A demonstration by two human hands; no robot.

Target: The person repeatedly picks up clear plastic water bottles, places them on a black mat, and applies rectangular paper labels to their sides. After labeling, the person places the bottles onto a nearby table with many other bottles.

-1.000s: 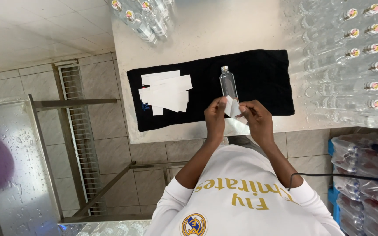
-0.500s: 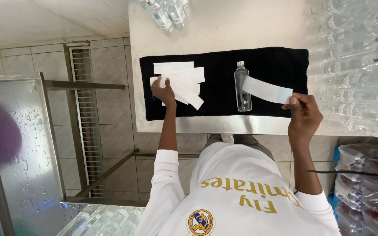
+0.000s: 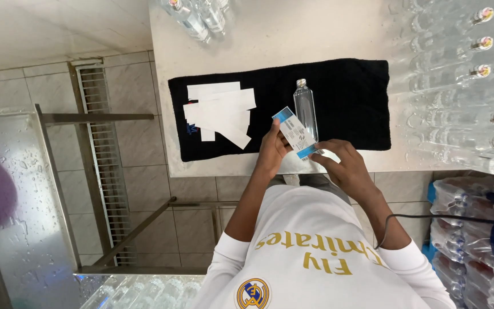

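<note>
One label (image 3: pixel 295 133), white with blue ends, held between both hands above the front edge of the cloth (image 3: pixel 350 97), just beside the bottle's base. Left hand (image 3: pixel 273 150) pinches its upper-left end with thumb and fingers; right hand (image 3: pixel 341 163) pinches the lower-right end at the fingertips. One clear bottle (image 3: pixel 305 113) lies flat on the black cloth, cap pointing away from the person, not touched by either hand as far as can be seen.

One pile of white label strips (image 3: pixel 219 113) on the cloth's left part, overlapping, roughly six, exact count unclear. Bare cloth between pile and bottle, and a wider bare stretch right of the bottle.

One table (image 3: pixel 293 34); cloth's front edge sits close to the table's front edge. Three capped bottles (image 3: pixel 192 17) at the far left of the table. Rows of many bottles (image 3: pixel 475 86) fill the right side, touching the cloth's right end. Wrapped packs (image 3: pixel 470 229) sit low right. Metal rack (image 3: pixel 101 166) left, tiled floor between.
</note>
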